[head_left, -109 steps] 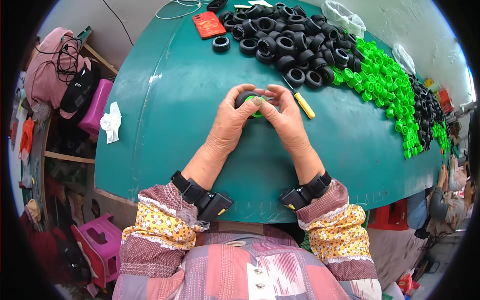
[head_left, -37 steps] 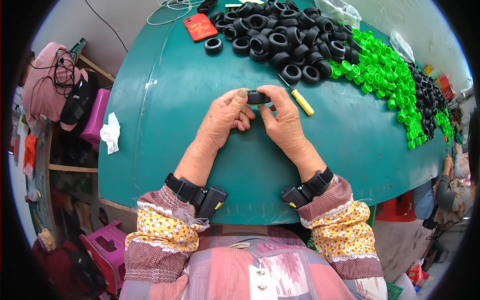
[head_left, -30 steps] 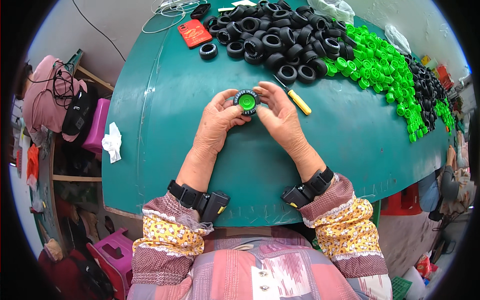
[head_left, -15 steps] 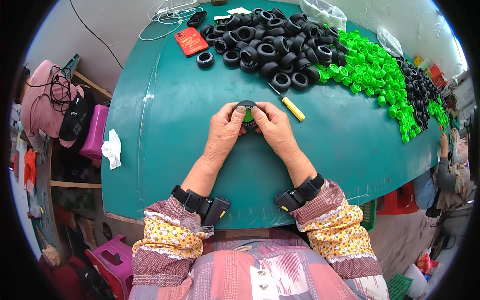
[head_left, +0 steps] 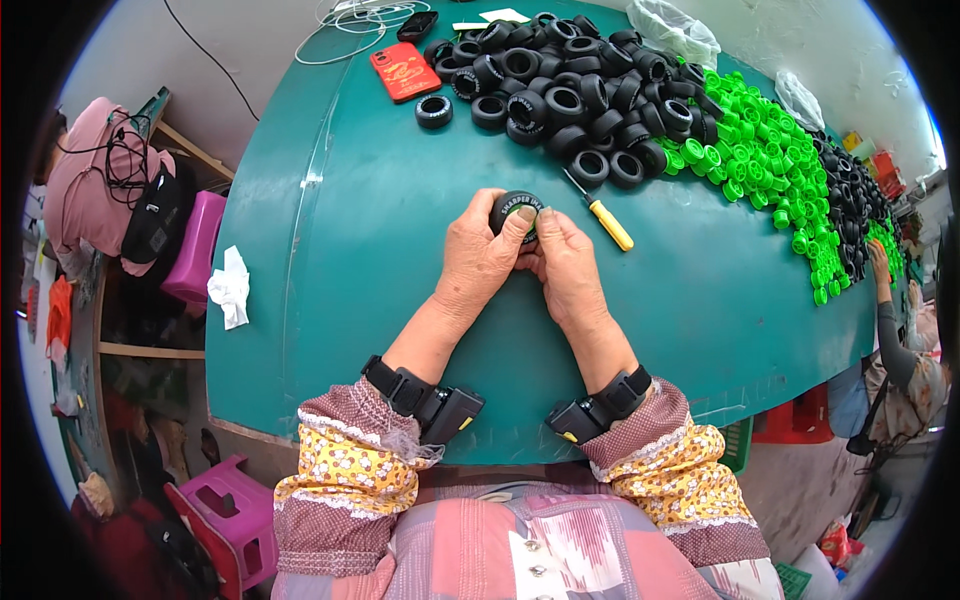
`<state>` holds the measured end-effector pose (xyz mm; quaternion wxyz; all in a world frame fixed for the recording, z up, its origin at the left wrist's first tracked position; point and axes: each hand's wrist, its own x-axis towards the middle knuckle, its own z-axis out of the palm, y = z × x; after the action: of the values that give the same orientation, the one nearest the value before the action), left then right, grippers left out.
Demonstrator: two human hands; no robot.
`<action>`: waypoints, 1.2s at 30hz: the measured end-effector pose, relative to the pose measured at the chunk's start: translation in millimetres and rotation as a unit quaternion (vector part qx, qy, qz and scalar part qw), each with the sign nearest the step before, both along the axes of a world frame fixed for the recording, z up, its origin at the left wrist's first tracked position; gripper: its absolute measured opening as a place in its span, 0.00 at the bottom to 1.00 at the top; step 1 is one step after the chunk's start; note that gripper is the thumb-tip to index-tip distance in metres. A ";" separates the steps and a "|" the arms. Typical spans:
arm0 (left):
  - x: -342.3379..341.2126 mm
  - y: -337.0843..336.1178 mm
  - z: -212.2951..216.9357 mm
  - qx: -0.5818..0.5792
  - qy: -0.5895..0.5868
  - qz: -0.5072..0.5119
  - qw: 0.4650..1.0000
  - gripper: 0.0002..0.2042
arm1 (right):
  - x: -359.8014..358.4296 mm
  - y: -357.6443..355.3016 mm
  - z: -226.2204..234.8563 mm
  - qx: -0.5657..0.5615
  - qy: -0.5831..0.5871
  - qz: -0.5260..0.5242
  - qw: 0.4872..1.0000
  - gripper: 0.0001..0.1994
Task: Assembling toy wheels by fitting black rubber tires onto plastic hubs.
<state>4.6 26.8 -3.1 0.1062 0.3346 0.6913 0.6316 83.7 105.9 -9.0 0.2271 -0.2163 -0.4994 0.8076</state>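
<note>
Between my two hands is a small black toy tyre (head_left: 511,203) with a green wheel hub set in its middle. My left hand (head_left: 474,250) is closed round the tyre's left side, its thumb pressed on the hub. My right hand (head_left: 571,262) pinches the right edge, thumb up against the tyre; its other fingers are tucked beneath and partly hidden. Just beyond my right hand lies a screwdriver (head_left: 610,224) with a yellow handle. Past it rises a heap of black tyres (head_left: 565,103), with a pile of green hubs (head_left: 745,140) to its right.
The green table (head_left: 340,250) bears a red phone (head_left: 404,72), a lone tyre (head_left: 433,111), a crumpled tissue (head_left: 230,288) and white cables (head_left: 350,25). Clear plastic bags (head_left: 673,28) stand behind the heap. At far right another person's hand (head_left: 879,262) reaches to the piles. A purple stool (head_left: 225,520) stands lower left.
The tyre has turned and tilted in my hands, its face now angled to the right. My right hand's grip has shifted to the edge. The co-worker's arm now reaches further onto the table.
</note>
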 end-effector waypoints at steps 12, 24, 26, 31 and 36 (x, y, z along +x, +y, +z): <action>-8.3 0.1 -3.4 -0.021 0.010 -0.065 0.998 0.11 | 3.7 3.6 0.9 0.080 0.017 -0.013 0.997 0.16; -14.1 0.6 -7.1 -0.031 0.070 0.013 0.997 0.20 | 0.5 -11.6 1.4 0.078 -0.036 0.012 0.996 0.14; -11.2 0.1 -6.0 -0.051 0.066 0.004 0.996 0.20 | 0.6 -11.5 -1.5 0.045 -0.018 -0.008 0.999 0.14; -8.1 3.7 -4.3 0.022 0.097 0.004 0.995 0.19 | 1.4 -11.6 5.5 -0.044 -0.006 0.001 0.999 0.14; -0.3 2.9 0.7 -0.026 0.110 0.005 0.994 0.15 | 0.9 -13.3 7.7 -0.058 -0.002 -0.032 0.998 0.14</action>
<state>4.4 29.7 -2.4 0.0352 0.3961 0.7163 0.5733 84.6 92.6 -1.3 0.2388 -0.2461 -0.4448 0.8274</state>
